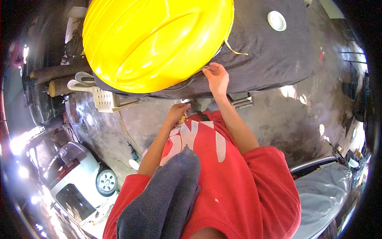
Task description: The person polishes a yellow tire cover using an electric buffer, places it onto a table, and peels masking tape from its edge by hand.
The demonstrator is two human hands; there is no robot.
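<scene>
Yellow molded shell (159,44) ahead of both hands, its near rim at the right hand (219,81).
From the left, a cream plastic chair (104,99) stands beside the table (262,65), whose dark covering bears the shell; the shell's raised oval runs from near left to far right, but its far end is cut off, so its full long axis cannot be told. The left hand (175,114), lower and close to the red shirt (227,183), has its fingers closed on a small yellowish item (182,118), partly hidden and hard to identify. The right hand is nearer the shell, fingers narrow, seemingly pinching a tiny bit too small to make out. A thin yellow strip (236,52) trails right from the rim; a white round lid (277,20) lies well apart.
</scene>
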